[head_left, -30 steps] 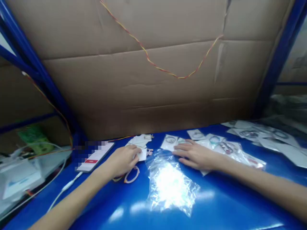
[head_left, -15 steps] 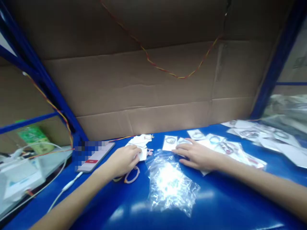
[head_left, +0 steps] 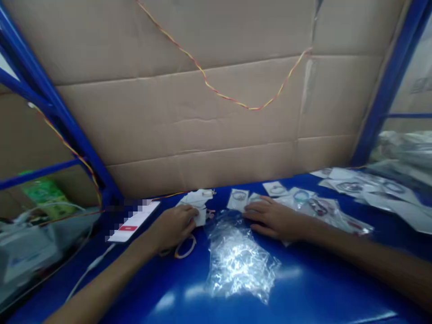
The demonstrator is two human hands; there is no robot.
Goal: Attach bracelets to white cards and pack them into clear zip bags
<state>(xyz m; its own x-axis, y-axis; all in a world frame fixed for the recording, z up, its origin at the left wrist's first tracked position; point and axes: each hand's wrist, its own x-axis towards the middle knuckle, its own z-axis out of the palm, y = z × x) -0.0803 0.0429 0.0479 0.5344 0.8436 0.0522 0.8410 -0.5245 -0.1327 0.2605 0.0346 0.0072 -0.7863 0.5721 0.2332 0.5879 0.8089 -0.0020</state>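
My left hand (head_left: pixel 177 222) rests at the left, fingers loosely bent and thumb apart. Its fingertips lie on a fanned stack of white cards (head_left: pixel 201 218), partly hidden by the hand. Just below it lies a thin pale ring-shaped band (head_left: pixel 186 246). With fingers spread, my right hand (head_left: pixel 275 219) lies over small clear packets holding white cards; its palm hides some of them. A packet with a coiled band (head_left: pixel 238 199) sits just left of its fingertips. Between the hands is a pile of shiny clear plastic bags (head_left: pixel 241 263).
More packets (head_left: pixel 361 186) spread at the right rear. A phone (head_left: pixel 133 223) with a white cable (head_left: pixel 91 265) lies at the left. Cardboard (head_left: pixel 202 121) with a hanging twisted wire (head_left: pixel 251 108) closes off the back, between blue posts (head_left: pixel 64 108). The table (head_left: pixel 313 288) is glossy blue.
The picture's exposure has shifted: the cardboard looks lighter, the hands darker, and the bags' glare is weaker. Both hands stay almost where they were.
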